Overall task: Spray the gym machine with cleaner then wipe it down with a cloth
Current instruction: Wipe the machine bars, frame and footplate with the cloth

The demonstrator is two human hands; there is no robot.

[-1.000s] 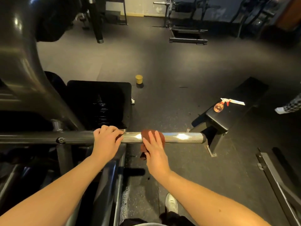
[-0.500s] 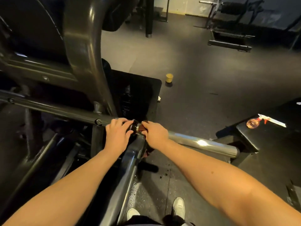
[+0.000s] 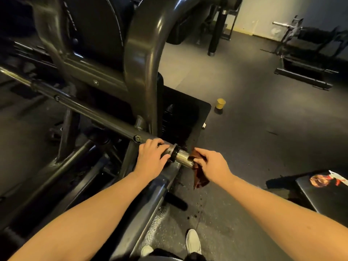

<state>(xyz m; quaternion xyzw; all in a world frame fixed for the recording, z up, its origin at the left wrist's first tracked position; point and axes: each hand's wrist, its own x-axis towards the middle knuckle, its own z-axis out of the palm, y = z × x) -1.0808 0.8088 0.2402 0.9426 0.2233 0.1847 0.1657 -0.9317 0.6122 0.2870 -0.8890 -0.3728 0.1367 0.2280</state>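
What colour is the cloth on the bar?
Dark reddish brown; the head view shows the cloth best, held by the right hand.

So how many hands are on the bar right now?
2. The left hand grips the bar just left of the collar. The right hand holds the cloth against the chrome end.

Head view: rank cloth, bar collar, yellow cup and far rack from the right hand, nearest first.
1. cloth, gripped by the right hand.
2. bar collar, just to its left.
3. yellow cup, on the floor ahead.
4. far rack, by the back wall, right.
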